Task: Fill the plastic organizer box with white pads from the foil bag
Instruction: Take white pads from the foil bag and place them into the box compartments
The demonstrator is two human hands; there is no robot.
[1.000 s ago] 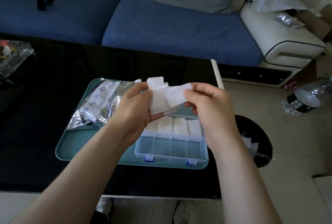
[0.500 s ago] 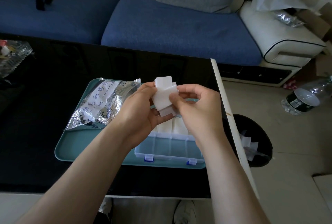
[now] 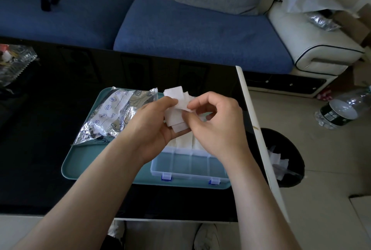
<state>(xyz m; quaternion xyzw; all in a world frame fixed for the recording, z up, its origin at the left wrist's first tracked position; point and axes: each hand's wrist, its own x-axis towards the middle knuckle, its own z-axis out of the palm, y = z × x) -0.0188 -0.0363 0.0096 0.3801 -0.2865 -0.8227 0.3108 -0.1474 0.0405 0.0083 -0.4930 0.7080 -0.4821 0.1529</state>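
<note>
My left hand (image 3: 152, 123) grips a small stack of white pads (image 3: 174, 109) above the clear plastic organizer box (image 3: 188, 165). My right hand (image 3: 216, 121) pinches the stack's right edge with thumb and forefinger. The box lies open on a teal tray (image 3: 84, 161); its far row holds white pads (image 3: 186, 141), partly hidden by my hands, and its near row of compartments looks empty. The crumpled foil bag (image 3: 112, 115) lies on the tray's far left part, its mouth toward my left hand.
The tray sits on a black glossy table (image 3: 40, 129) whose white right edge (image 3: 255, 129) runs past the box. A black bin (image 3: 285, 157) with white scraps stands on the floor right of it. A blue sofa (image 3: 190, 35) lies beyond; a plastic bottle (image 3: 339, 111) is at far right.
My hands came together: the right hand, which held one pad out to the right, now pinches the stack held by the left hand. The stack sits a little lower and more squared.
</note>
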